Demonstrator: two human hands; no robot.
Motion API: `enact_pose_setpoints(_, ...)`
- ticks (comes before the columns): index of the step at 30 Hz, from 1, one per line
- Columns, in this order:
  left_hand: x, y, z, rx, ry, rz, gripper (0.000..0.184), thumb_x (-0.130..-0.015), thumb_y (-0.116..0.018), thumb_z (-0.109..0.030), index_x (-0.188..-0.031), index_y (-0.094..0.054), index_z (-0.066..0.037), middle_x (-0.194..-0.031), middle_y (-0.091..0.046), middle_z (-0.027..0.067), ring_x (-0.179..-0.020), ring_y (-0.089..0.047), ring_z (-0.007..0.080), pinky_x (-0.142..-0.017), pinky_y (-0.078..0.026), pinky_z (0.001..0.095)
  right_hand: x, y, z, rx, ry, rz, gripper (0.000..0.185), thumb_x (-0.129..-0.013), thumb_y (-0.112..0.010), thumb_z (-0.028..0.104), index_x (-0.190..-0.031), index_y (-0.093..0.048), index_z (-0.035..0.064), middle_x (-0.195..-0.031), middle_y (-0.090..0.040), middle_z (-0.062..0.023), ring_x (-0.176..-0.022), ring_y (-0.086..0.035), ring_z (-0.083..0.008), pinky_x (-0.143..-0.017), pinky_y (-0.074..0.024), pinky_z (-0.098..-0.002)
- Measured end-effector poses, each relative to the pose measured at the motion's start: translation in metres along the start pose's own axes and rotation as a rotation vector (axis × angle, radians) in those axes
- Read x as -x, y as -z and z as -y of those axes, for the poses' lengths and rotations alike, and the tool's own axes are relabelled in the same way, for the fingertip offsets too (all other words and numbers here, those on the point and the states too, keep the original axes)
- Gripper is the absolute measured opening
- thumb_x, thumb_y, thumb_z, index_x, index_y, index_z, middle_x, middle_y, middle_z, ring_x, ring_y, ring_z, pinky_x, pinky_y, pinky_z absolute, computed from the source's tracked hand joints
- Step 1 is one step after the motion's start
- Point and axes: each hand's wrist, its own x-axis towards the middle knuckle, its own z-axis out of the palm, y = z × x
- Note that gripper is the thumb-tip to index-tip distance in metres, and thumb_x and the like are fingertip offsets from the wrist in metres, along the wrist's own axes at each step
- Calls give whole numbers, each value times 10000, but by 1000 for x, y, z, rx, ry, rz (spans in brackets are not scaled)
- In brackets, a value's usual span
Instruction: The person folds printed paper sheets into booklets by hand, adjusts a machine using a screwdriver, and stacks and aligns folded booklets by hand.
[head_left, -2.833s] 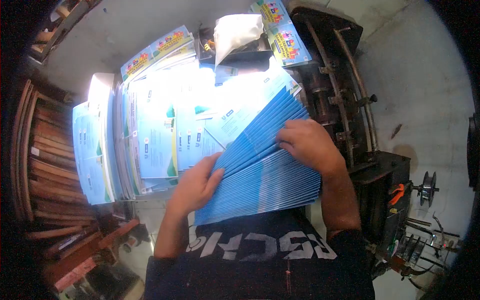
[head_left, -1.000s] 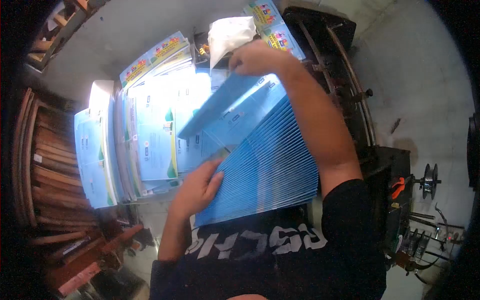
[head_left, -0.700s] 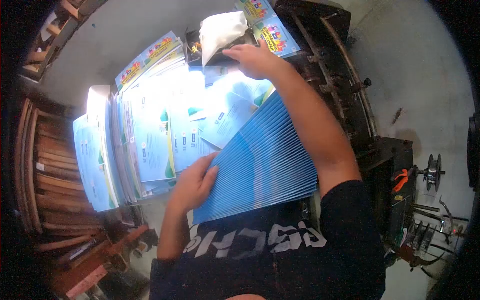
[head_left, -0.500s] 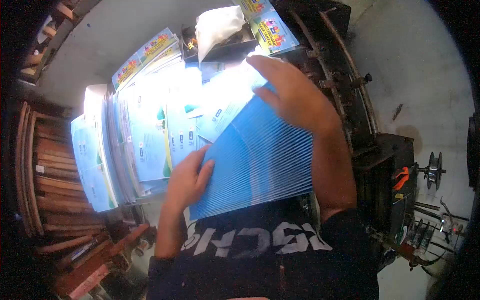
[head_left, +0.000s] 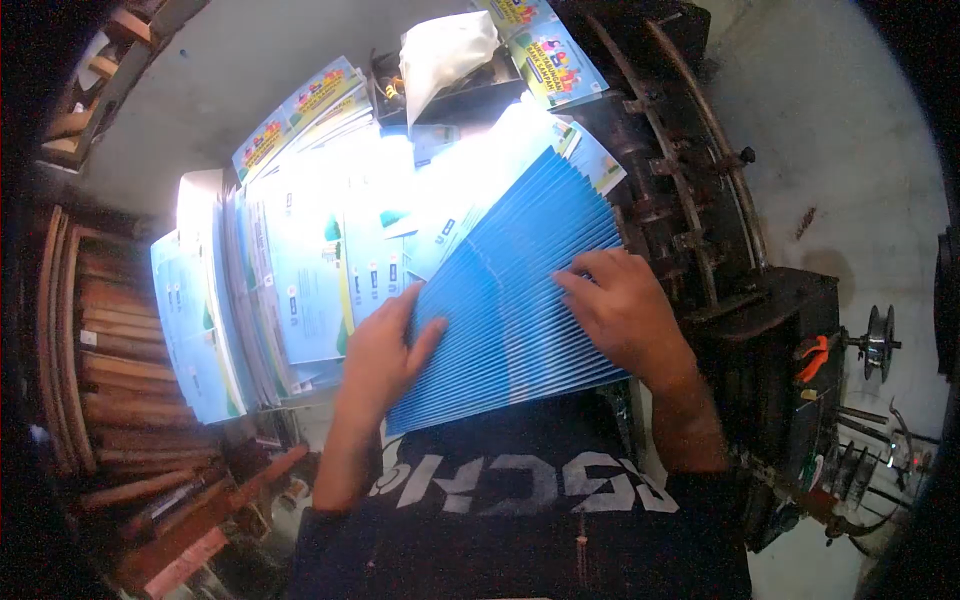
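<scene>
A stack of blue printed sheets lies fanned out in front of my chest, its edges stepped in many thin lines. My left hand grips the left edge of the fan, thumb on top and the other fingers partly hidden at the side. At the right edge, my right hand has its fingers curled and pressed together on the stepped edges. Beyond the fan, light-blue printed covers lie in overlapping piles, partly washed out by bright light.
A white bag rests on a dark box at the back. Yellow-titled booklets lie behind on the right, near a dark metal machine. Wooden slats stand on the left. An orange-handled tool and a wire spool are at the right.
My right hand has come down and towards me from the far corner to the right edge of the sheets. The far corner now shows fanned edges. My left hand stays at the left edge.
</scene>
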Motion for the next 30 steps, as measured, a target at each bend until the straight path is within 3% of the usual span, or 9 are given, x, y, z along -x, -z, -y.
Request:
enact_pose_setpoints(8,1,6,-5,24,54,52,532,-899,-624,-358,-1284,-524,-4,-1107,-632,223,-992,-631,372,-851,-501,407,-12,-3,-1,61,23,46,153,-788,-663,200,-890,-627,92,-898,-560,-65,-902,-549,-252,-775,-446,-389)
enact_pose_setpoints(10,2,2,-2,33,42,33,538,-896,-627,-363,-1283,-526,-3,-1108,-633,222,-992,-630,375,-853,-500,409,-13,7,0,61,37,59,167,-784,-676,223,-873,-619,93,-893,-556,-66,-906,-547,-254,-789,-438,-389)
enact_pose_setpoints(12,3,1,-1,42,32,11,544,-892,-630,-368,-1283,-527,-3,-1109,-633,222,-993,-630,377,-854,-499,412,-18,21,4,41,3,253,226,-779,-695,279,-884,-620,93,-910,-556,-66,-941,-534,-259,-827,-413,-403)
enact_pose_setpoints(15,1,1,-2,45,70,22,555,-881,-639,-372,-1280,-530,-2,-1116,-632,224,-1002,-629,376,-862,-497,408,-11,21,13,116,-4,203,264,-789,-690,321,-905,-627,93,-929,-552,-69,-981,-519,-257,-856,-392,-413)
enact_pose_setpoints(19,3,-4,-1,49,2,-59,563,-885,-623,-407,-1257,-538,7,-991,-636,206,-920,-618,369,-804,-487,431,-10,19,10,78,-29,306,281,-805,-681,344,-950,-638,107,-963,-553,-77,-1014,-507,-248,-855,-391,-414)
enact_pose_setpoints(24,3,-2,-2,31,-11,-46,550,-893,-611,-402,-1265,-535,-4,-985,-636,199,-912,-617,366,-795,-486,420,-6,10,0,-60,-13,306,182,-849,-652,312,-903,-682,141,-958,-587,-48,-994,-538,-240,-866,-389,-414)
enact_pose_setpoints(26,3,5,-5,100,78,58,533,-902,-606,-360,-1284,-528,2,-1153,-616,234,-1058,-608,378,-908,-475,404,-9,14,-2,-100,-18,362,167,-846,-651,301,-882,-688,142,-937,-606,-31,-969,-560,-229,-872,-389,-417)
enact_pose_setpoints(28,6,-1,3,179,41,19,532,-904,-599,-374,-1279,-527,-4,-1053,-620,217,-967,-609,373,-846,-477,418,-15,26,-4,-139,-18,420,154,-844,-650,290,-862,-694,143,-916,-626,-13,-943,-583,-219,-879,-389,-420)
enact_pose_setpoints(30,8,-8,15,258,8,-15,532,-906,-591,-388,-1274,-527,-9,-953,-624,201,-876,-611,367,-785,-479,431,-25,51,-4,-71,-3,267,110,-831,-648,239,-852,-691,140,-908,-658,3,-929,-615,-193,-953,-370,-459)
